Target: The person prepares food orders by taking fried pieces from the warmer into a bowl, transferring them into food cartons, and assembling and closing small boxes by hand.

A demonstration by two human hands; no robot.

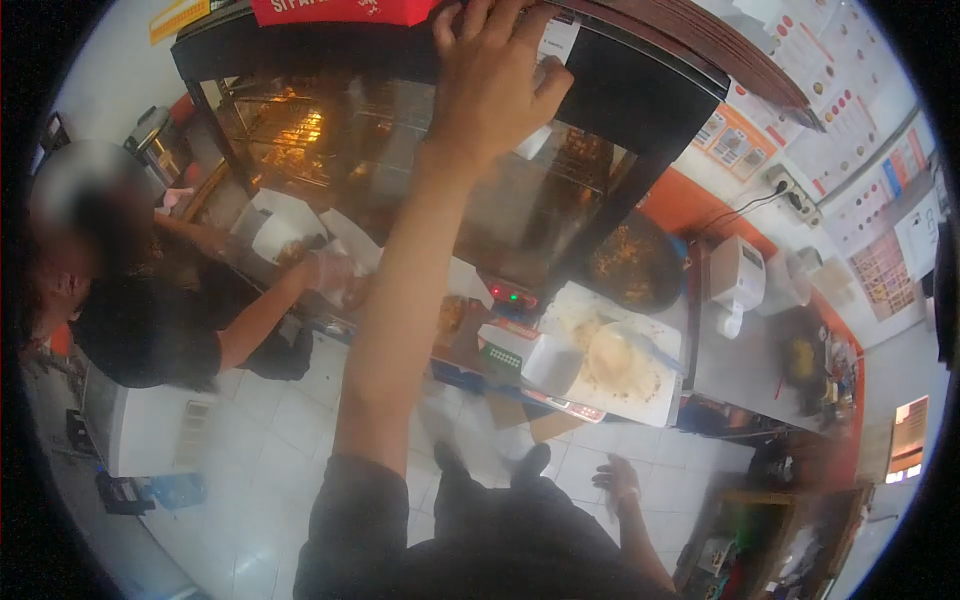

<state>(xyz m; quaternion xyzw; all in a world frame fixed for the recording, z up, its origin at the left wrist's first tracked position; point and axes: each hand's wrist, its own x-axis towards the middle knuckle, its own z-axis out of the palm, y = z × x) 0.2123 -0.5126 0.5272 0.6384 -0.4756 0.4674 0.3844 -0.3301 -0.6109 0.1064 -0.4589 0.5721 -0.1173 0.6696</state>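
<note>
My left hand [492,75] is stretched up to the top edge of a glass-fronted food warmer [330,150], fingers spread and bent over the rim, thumb apart. Its fingertips are partly cut off by the frame, and I make out nothing held. Just left of it sits a red box [345,10] with white lettering; a white label [558,42] shows beside the fingers. Low at my side hangs my right hand [618,478], fingers loosely apart and holding nothing, over the tiled floor. Below the warmer, an open white carton [553,365] stands next to a white board [655,400].
At left, a co-worker in dark clothes [150,330] has a gloved hand [335,275] by open white boxes [280,225] with food. On the board lies a pale round item [615,358]. A dark pan [630,265] and a white dispenser-like device [738,272] stand right.
</note>
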